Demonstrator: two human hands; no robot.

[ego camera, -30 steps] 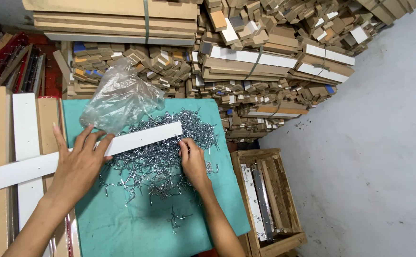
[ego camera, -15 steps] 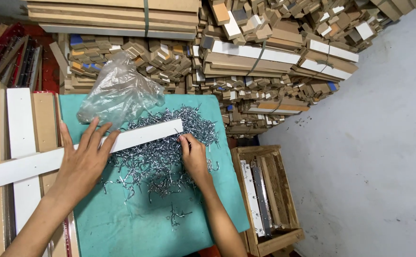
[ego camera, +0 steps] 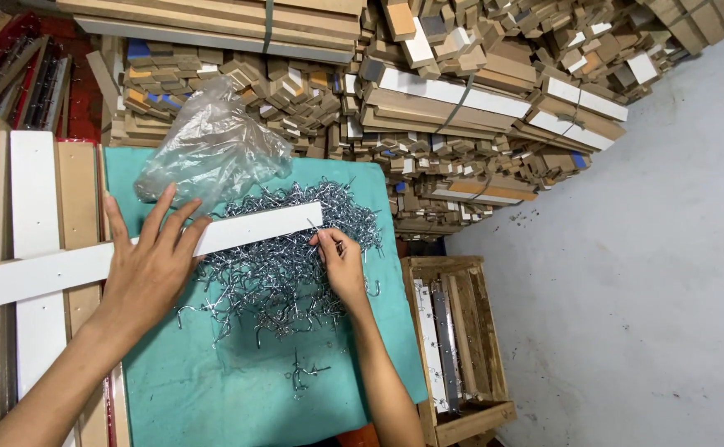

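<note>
My left hand [ego camera: 151,265] lies flat, fingers spread, on a long white strip [ego camera: 250,228] that crosses a teal table top [ego camera: 213,389]. Under and around the strip's right end is a pile of small metal hooks [ego camera: 279,277]. My right hand [ego camera: 341,265] rests on that pile just below the strip's end, its fingertips pinching one small hook. A crumpled clear plastic bag [ego camera: 213,149] sits at the table's far edge, just beyond my left fingers.
Wooden and white boards [ego camera: 35,199] lie to the left. Bundled stacks of wood pieces [ego camera: 461,99] fill the back. A wooden crate [ego camera: 461,339] with metal strips stands at the table's right, on a grey floor [ego camera: 643,290].
The view has shifted slightly. My right hand has drawn closer to the strip's end and pinched a hook. My left hand stays pressed on the strip.
</note>
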